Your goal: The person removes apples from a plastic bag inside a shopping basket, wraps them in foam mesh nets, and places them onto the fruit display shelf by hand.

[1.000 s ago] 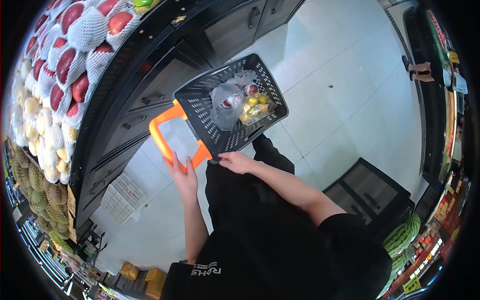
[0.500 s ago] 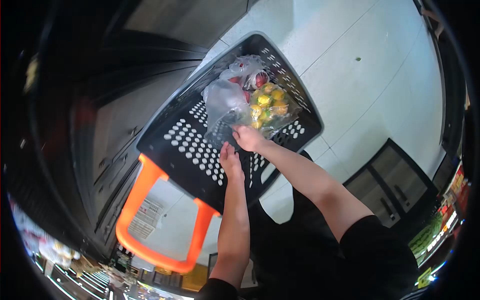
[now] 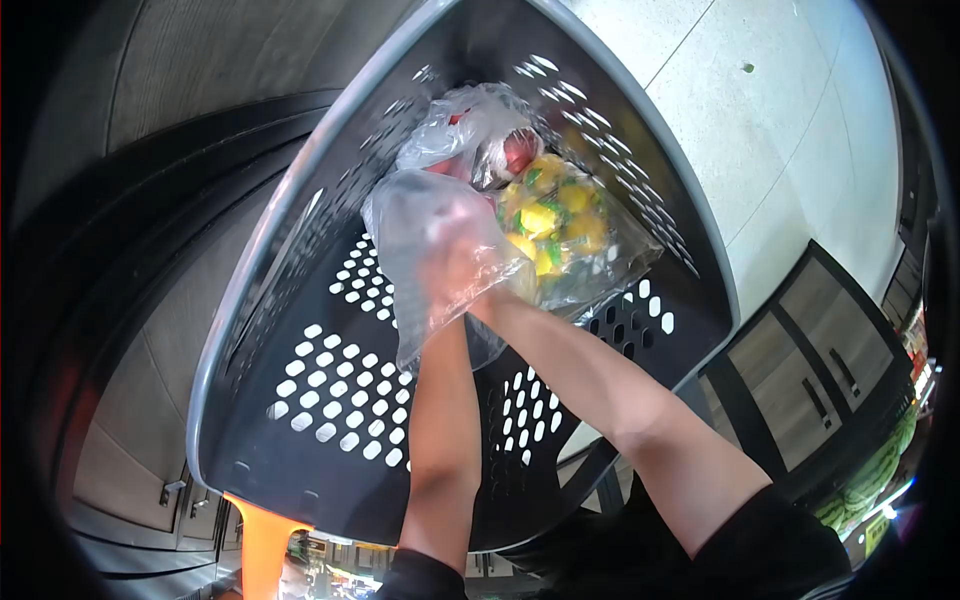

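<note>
A frosted clear plastic bag lies in the middle of the dark shopping basket. Through its film my left hand shows as a blur, reaching into the bag. My right hand is at the same bag's opening, crossed in front by shiny plastic. The fingers of both hands are smeared or covered, so their grip is unclear. Beside them on the right rests a clear bag of yellow fruit with green bits. Beyond lies another thin plastic bag with red round items in it.
The basket's walls and bottom have rows of slots, and an orange handle joins its near left corner. Dark cabinets stand at the left, another cabinet at the right. Pale floor tiles show at upper right.
My view has come closer to the basket. Both hands have moved forward from the near edge of the frosted bag, and the left is now inside it.
</note>
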